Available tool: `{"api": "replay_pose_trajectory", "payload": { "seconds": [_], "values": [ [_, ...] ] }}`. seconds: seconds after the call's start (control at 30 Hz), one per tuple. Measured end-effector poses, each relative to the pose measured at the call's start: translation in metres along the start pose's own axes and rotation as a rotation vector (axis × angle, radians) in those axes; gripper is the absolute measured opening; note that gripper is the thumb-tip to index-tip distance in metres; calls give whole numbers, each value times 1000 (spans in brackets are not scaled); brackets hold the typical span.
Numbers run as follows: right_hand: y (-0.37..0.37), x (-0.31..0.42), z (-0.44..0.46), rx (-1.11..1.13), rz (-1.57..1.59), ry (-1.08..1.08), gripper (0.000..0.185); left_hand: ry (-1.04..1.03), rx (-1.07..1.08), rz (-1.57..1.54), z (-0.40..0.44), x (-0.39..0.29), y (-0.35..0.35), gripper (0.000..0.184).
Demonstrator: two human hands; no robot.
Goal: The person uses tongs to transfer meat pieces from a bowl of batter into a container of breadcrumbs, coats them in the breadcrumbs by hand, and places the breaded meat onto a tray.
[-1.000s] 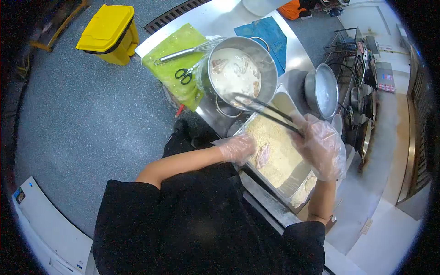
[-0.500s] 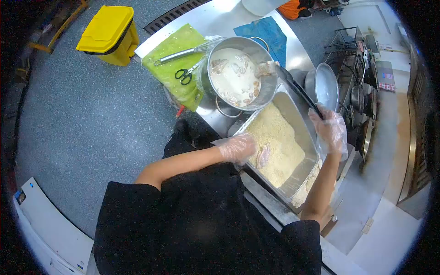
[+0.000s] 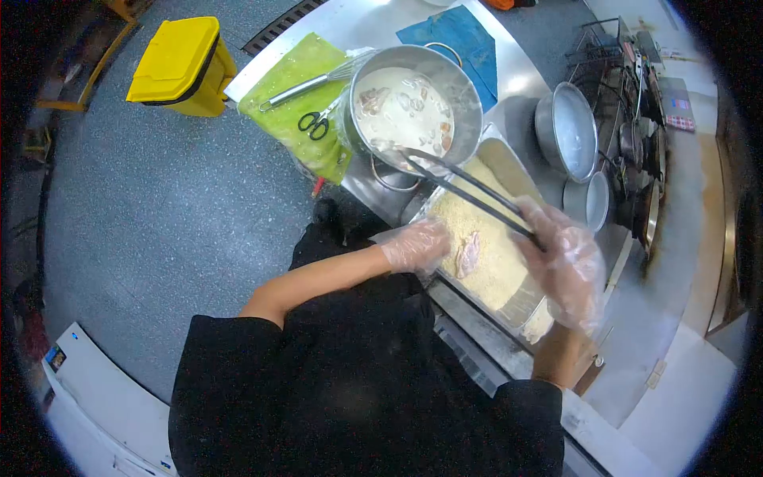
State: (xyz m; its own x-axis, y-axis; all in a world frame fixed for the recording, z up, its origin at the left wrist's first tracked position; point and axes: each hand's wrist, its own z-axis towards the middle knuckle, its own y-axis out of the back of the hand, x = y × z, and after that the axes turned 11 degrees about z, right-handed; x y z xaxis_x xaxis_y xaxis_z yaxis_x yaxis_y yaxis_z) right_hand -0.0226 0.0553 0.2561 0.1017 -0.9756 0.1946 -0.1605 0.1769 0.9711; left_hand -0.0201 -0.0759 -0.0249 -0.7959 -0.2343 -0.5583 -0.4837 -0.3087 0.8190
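Right hand (image 3: 566, 261) closed round black tongs (image 3: 486, 209); left hand (image 3: 423, 244) at tray (image 3: 509, 165) edge, grip unclear — meat piece (image 3: 468, 254) probably soft, slippery, best pinched mid-body.

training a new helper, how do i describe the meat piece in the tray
Find the big round metal pot of white liquid, then the rectangular metal tray beside it. On the tray's pale yellow crumbs, near the gloved left hand, lies a pinkish piece of meat. Unlike the pieces in the pot, it lies outside the liquid.
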Motion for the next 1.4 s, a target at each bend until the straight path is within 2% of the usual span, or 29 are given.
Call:
{"api": "replay_pose_trajectory", "payload": {
  "seconds": [0.07,0.17,0.23,0.33,0.4,0.43,0.5,0.6,0.63,0.73,0.83,0.93,0.97,1.1,1.2,1.23,1.33,1.4],
  "values": [
    [21,-3,-13,5,1,-61,35,-16,2,31,1,0,-1,24],
    [59,-7,-46,12,-78,-191,36,6,113,50,5,0,-4,25],
    [78,-14,-73,-6,-96,-289,36,-11,86,50,4,2,-7,25],
    [93,-31,-109,-23,-18,-513,38,-3,118,50,6,0,-3,26],
    [90,-64,-137,10,-218,-391,37,-54,68,36,5,3,-1,26],
    [83,-74,-143,6,-258,-369,37,-66,124,73,7,3,0,27],
    [76,-85,-147,81,-329,-536,36,-23,178,91,11,2,-1,27],
    [47,-108,-180,-11,-446,-435,38,-3,230,122,14,-1,5,27],
    [24,-129,-205,-15,-669,-424,40,-7,241,135,14,-1,6,27],
    [-1,-100,-184,278,-472,-594,41,-1,262,133,15,-2,10,24],
    [-31,-99,-193,498,-484,-647,42,9,237,105,14,-3,5,21],
    [-25,-110,-207,325,-378,-579,44,3,225,112,14,-2,8,20],
    [-21,-122,-216,233,-342,-488,48,4,242,119,15,-3,11,21],
    [11,-99,-157,9,-170,-488,58,4,246,107,15,-4,15,27],
    [10,-75,-87,-90,-187,-294,62,-8,366,46,16,-6,26,46],
    [4,-68,-60,-96,-236,-191,64,34,330,23,15,-7,28,50],
    [-38,-67,30,-105,-57,78,64,124,206,8,16,-8,20,57],
    [-117,-74,108,-8,7,15,47,140,128,69,17,-7,4,55]
  ]
}}
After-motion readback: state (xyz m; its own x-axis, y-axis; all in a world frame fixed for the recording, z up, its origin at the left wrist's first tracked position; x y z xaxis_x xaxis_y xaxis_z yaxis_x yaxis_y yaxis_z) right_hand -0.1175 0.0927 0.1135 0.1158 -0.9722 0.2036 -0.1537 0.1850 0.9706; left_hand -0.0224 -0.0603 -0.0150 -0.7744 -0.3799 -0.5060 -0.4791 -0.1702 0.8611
